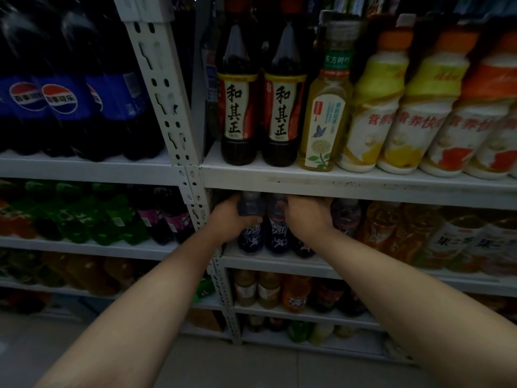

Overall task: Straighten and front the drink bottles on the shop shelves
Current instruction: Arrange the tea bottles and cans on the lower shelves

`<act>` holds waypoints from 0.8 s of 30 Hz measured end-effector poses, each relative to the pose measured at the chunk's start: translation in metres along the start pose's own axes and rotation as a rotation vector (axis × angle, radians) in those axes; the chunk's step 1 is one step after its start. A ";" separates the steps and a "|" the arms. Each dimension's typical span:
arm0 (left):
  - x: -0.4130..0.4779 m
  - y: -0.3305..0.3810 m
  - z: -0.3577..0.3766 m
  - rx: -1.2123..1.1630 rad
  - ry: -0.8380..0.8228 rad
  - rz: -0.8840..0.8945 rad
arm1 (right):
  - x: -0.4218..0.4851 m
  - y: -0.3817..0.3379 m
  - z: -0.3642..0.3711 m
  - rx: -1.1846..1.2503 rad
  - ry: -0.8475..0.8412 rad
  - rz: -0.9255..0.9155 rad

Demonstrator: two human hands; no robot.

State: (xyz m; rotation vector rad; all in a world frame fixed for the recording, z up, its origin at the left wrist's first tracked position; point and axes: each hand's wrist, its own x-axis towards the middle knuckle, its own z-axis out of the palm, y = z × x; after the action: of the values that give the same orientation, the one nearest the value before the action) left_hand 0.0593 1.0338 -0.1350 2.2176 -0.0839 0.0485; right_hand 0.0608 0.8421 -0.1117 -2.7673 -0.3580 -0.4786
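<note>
While both arms are reaching under the white shelf (363, 183), the left hand (230, 219) is squeezing a dark blue bottle (251, 219) and the right hand (309, 217) is wrapping another; next they likely need turning labels forward.

Both bare forearms are reaching forward, converging; the left hand (228, 219) is curling its fingers closed around a grip; the right hand (306, 217) is cupping palm-down, fingers hidden beyond the knuckles.
</note>
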 end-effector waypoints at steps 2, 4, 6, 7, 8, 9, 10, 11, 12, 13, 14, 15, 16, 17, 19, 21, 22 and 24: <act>0.000 -0.002 0.000 -0.013 -0.002 0.007 | 0.000 0.001 -0.001 -0.012 -0.029 -0.003; 0.002 -0.004 0.000 -0.022 -0.009 0.013 | 0.000 0.002 -0.003 -0.053 -0.053 -0.012; 0.002 -0.005 0.000 -0.029 -0.015 0.017 | 0.000 0.002 -0.006 -0.096 -0.076 -0.038; 0.002 -0.005 0.001 -0.027 -0.010 0.018 | -0.002 0.003 -0.008 -0.107 -0.079 -0.057; 0.001 -0.004 0.001 -0.020 -0.003 0.021 | -0.005 0.005 -0.010 -0.119 -0.076 -0.082; -0.001 -0.004 0.001 -0.013 0.002 0.024 | -0.008 0.008 -0.013 -0.138 -0.071 -0.103; -0.004 -0.004 0.002 -0.005 0.009 0.030 | -0.013 0.013 -0.016 -0.167 -0.064 -0.120; -0.007 -0.004 0.003 0.007 0.023 0.036 | -0.017 0.019 -0.019 -0.205 -0.054 -0.133; -0.012 -0.005 0.005 0.020 0.051 0.041 | -0.021 0.027 -0.022 -0.239 -0.033 -0.151; -0.018 -0.005 0.008 0.027 0.094 0.051 | -0.025 0.036 -0.027 -0.262 -0.002 -0.173; -0.025 -0.005 0.013 0.024 0.147 0.077 | -0.028 0.044 -0.031 -0.279 0.032 -0.200; -0.032 -0.004 0.019 0.017 0.202 0.114 | -0.031 0.053 -0.036 -0.291 0.065 -0.229; -0.039 -0.005 0.025 0.011 0.247 0.144 | -0.032 0.061 -0.039 -0.297 0.093 -0.265; -0.045 -0.006 0.031 0.012 0.277 0.150 | -0.033 0.069 -0.043 -0.294 0.107 -0.288; -0.055 -0.008 0.043 0.036 0.315 0.107 | -0.031 0.080 -0.048 -0.257 0.015 -0.225; -0.060 -0.009 0.053 0.053 0.355 0.061 | -0.026 0.088 -0.049 -0.189 -0.120 -0.132; -0.062 -0.008 0.057 0.050 0.370 0.032 | -0.022 0.091 -0.048 -0.152 -0.153 -0.113; -0.064 -0.005 0.063 0.040 0.398 -0.025 | -0.015 0.092 -0.045 -0.072 -0.195 -0.082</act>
State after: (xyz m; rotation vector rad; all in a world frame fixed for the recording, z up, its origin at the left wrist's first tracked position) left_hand -0.0033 0.9893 -0.1807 2.2060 0.1660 0.4780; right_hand 0.0614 0.7395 -0.1006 -2.8867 -0.5109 -0.2444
